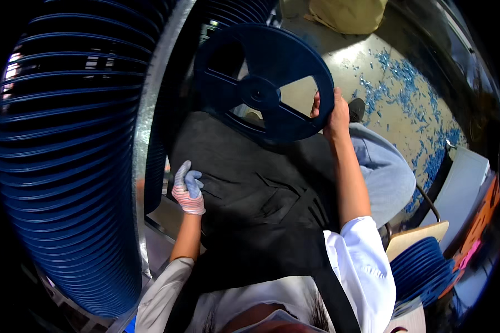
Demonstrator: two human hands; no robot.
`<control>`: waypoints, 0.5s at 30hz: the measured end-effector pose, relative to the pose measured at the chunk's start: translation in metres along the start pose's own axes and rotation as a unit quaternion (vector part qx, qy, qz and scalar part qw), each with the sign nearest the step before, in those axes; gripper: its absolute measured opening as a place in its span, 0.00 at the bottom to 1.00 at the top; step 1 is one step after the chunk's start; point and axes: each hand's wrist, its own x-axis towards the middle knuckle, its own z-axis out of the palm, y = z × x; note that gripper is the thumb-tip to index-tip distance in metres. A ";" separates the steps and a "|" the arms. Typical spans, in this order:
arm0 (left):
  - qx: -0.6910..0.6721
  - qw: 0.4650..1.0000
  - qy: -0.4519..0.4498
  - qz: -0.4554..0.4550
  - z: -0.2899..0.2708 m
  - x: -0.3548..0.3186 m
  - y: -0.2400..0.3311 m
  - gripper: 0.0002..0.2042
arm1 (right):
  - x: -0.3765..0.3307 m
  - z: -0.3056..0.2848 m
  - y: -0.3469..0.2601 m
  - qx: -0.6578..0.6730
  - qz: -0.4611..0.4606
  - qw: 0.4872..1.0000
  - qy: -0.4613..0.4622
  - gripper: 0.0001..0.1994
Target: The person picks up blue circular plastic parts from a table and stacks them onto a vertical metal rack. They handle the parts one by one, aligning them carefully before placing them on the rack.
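Observation:
A dark blue plastic reel (283,61), round with a central hub and wide cut-out windows, is held tilted above my lap. My bare right hand (334,114) grips its right rim, fingers passing through a window. My left hand (189,188), in a striped knit glove with blue fingertips, hovers by the left edge of my black apron (250,194). Its fingers are loosely bent and apart, with nothing visible in them. Just left of it stands a long row of blue reels (66,183), packed rim to rim behind a metal bar (145,127).
Blue plastic shavings (403,83) litter the floor on the right. At the top lies a tan sack (350,14). Right of me are a wooden-seated chair (419,238), more stacked blue discs (425,272), a white box (466,172) and an orange item (475,227).

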 end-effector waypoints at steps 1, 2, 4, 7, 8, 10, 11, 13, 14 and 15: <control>0.015 1.000 -0.004 -0.008 0.001 0.000 0.010 0.19 | 0.002 0.011 0.006 -0.035 -0.028 0.999 -0.015 0.26; 0.024 1.000 -0.006 0.013 0.003 0.001 0.011 0.19 | 0.004 0.023 0.009 -0.097 -0.079 0.992 -0.035 0.25; 0.041 0.998 -0.015 0.035 0.000 0.001 0.005 0.18 | 0.010 0.046 0.018 -0.182 -0.163 0.968 -0.061 0.22; 0.045 0.999 -0.011 0.028 -0.001 0.002 0.006 0.18 | 0.031 0.071 0.023 -0.327 -0.278 0.903 -0.023 0.20; 0.054 0.998 -0.011 0.027 -0.002 0.002 0.006 0.18 | 0.040 0.078 0.023 -0.315 -0.282 0.906 -0.023 0.20; 0.066 0.997 -0.016 0.026 -0.003 0.002 0.004 0.18 | 0.054 0.095 0.018 -0.292 -0.293 0.910 -0.019 0.19; 0.063 0.998 -0.012 0.022 -0.004 0.000 0.003 0.19 | 0.058 0.106 0.013 -0.287 -0.306 0.907 -0.027 0.20; 0.055 0.998 -0.003 0.015 -0.003 -0.002 0.003 0.20 | 0.073 0.124 0.011 -0.299 -0.351 0.887 -0.032 0.14; 0.055 0.998 -0.005 0.016 -0.003 -0.001 0.002 0.21 | 0.081 0.132 0.012 -0.311 -0.384 0.869 -0.022 0.14; 0.054 0.998 -0.008 0.018 -0.004 -0.001 0.001 0.22 | 0.088 0.139 0.014 -0.323 -0.417 0.849 -0.010 0.13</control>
